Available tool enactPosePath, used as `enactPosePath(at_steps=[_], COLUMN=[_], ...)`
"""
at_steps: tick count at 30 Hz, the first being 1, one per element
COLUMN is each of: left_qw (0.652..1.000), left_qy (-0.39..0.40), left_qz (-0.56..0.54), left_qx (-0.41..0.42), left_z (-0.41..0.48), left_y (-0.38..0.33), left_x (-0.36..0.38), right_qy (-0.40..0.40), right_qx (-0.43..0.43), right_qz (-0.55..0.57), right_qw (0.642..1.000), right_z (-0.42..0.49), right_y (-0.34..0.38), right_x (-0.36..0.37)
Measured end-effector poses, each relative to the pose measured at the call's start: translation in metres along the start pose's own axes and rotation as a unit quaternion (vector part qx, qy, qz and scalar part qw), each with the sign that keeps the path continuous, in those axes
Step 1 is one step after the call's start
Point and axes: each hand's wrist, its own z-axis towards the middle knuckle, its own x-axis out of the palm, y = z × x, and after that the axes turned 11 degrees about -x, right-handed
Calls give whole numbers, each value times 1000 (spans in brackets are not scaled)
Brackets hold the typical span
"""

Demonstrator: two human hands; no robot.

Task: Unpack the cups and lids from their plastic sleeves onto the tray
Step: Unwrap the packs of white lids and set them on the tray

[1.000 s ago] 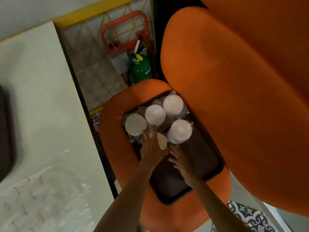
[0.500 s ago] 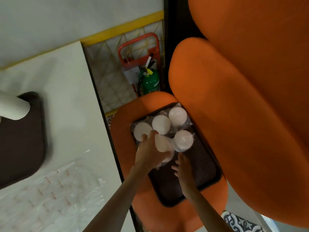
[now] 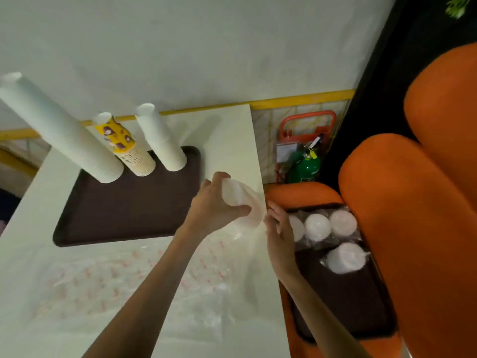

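Tray [image 3: 124, 215] near half free; cup stacks [image 3: 140, 157] behind.

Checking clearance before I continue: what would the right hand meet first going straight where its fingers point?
Likely the sleeved lid stack in the left hand; the right hand looks nearly touching its plastic, depth unclear.
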Motion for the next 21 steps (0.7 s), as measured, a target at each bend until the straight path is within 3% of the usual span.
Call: enactPosePath(at_steps=[4, 11, 21], left_qw=[999, 996, 992], left_qy=[-12, -2, 33], left_qz=[14, 83, 115], left_qx=[-26, -45, -32], left_z=[21, 74, 122], left_y=[54, 136, 185], left_x=[-53, -108, -105], right_qy=[104, 175, 173], right_qx=[-32, -41, -2], right_qz=[-61, -135, -166], right_qw=[992, 974, 971], right_z=[-2, -4, 2], right_y=[9, 1, -10], right_x=[66, 172, 231])
